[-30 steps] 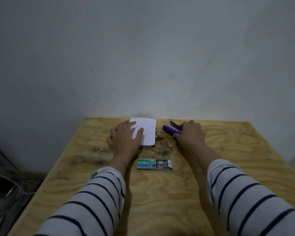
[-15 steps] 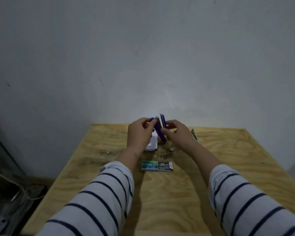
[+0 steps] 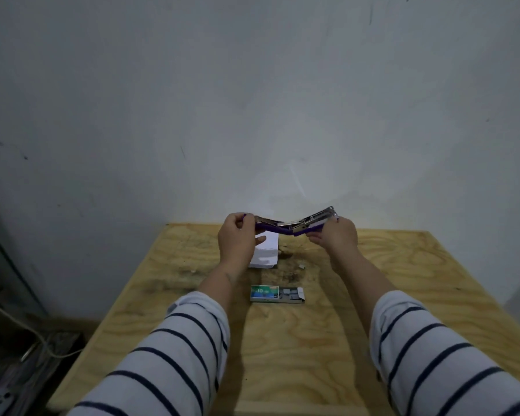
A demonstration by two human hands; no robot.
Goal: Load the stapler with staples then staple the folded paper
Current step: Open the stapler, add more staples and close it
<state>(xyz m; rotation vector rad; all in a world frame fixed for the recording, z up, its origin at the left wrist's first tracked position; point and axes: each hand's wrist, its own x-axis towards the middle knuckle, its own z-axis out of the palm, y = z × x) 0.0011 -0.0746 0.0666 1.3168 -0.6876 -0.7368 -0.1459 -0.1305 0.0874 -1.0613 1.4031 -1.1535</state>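
Observation:
A purple stapler (image 3: 288, 227) with metal inner parts is swung wide open, almost flat, and held in the air above the far part of the table. My left hand (image 3: 237, 241) grips its left end. My right hand (image 3: 335, 235) grips its right end, where the metal staple channel sticks up. Below my left hand the folded white paper (image 3: 266, 250) lies on the table, partly hidden by that hand. A green staple box (image 3: 276, 293) lies nearer to me, its tray slid out to the right with staples showing.
The plywood table (image 3: 282, 340) stands against a grey wall. A small loose strip of staples (image 3: 301, 266) lies near dark stains at the table's middle. Cables and clutter lie on the floor to the left (image 3: 27, 355).
The stapler has been lifted off the table by both hands and pulled open from nearly folded to almost flat. My left hand has left the paper.

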